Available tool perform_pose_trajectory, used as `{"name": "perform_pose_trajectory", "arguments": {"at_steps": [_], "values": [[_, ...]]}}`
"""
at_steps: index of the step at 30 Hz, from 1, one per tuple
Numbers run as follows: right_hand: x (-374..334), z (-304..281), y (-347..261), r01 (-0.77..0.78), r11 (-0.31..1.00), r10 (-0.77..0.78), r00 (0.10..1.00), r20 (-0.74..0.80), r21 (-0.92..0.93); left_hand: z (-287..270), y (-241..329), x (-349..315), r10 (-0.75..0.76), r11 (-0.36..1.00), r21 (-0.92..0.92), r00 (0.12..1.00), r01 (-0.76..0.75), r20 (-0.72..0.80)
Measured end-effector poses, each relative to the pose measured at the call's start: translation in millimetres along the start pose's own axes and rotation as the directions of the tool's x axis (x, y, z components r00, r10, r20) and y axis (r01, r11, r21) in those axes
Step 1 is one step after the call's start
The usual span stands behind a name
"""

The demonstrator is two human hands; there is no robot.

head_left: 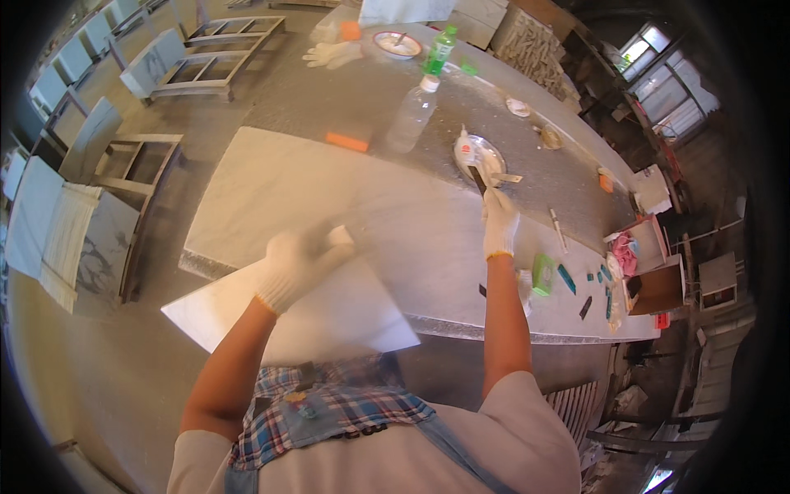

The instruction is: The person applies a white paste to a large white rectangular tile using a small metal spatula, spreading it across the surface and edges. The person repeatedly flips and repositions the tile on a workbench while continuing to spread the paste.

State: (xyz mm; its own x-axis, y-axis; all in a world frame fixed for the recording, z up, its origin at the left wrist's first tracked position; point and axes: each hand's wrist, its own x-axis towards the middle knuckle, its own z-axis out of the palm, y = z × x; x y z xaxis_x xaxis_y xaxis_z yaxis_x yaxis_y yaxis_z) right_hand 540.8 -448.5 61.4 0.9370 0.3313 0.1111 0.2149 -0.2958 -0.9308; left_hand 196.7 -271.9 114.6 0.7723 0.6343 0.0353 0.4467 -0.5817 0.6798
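My left hand [298, 257], in a white knit glove, is over a white marble tile [346, 309] that juts past the bench's near edge. Motion smears its fingers; a pale patch shows at their tips, and I cannot make out what it is. My right hand [499, 218], gloved too, reaches forward, closed round a dark, narrow, flat tool [476, 178]. The tool's far end is at the rim of a round metal plate [491, 150] with white paste. On this plate lie a white squeeze bottle [464, 151] and a small metal blade [508, 178].
Beyond the stone slab [271, 177] stand a clear bottle [411, 117], a green bottle [440, 49] and a bowl of white powder [397, 44]. An orange block [346, 142] lies nearer. A green box [542, 273] and several small abrasive pieces lie right of my right arm, before a cardboard box [658, 284].
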Motion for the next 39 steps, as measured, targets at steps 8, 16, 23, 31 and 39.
{"name": "perform_pose_trajectory", "arguments": {"at_steps": [8, 16, 23, 31, 39], "values": [[72, -4, 0, 0.133, 0.551, -0.205, 0.979, 0.021, -0.824, 6, -5, 0, 0.094, 0.995, 0.03, 0.989, -0.091, -0.11], [121, 68, -14, 0.272, 0.351, -0.074, 0.962, 0.263, -0.896, 6, -7, -1, 0.077, 0.995, 0.066, 0.994, -0.071, -0.082], [144, 82, 10, 0.367, 0.455, -0.117, 0.928, 0.354, -0.811, 9, -11, -5, 0.075, 0.997, 0.013, 0.993, -0.074, -0.088], [72, 60, -28, 0.411, 0.873, -0.369, 0.908, 0.196, -0.263, 2, -3, -3, 0.048, 0.999, -0.011, 0.997, -0.049, -0.054], [-81, 31, -106, 0.297, 0.952, -0.178, 0.727, 0.664, -0.07, 3, -6, 0, 0.08, 0.997, 0.012, 0.996, -0.08, -0.05]]}}
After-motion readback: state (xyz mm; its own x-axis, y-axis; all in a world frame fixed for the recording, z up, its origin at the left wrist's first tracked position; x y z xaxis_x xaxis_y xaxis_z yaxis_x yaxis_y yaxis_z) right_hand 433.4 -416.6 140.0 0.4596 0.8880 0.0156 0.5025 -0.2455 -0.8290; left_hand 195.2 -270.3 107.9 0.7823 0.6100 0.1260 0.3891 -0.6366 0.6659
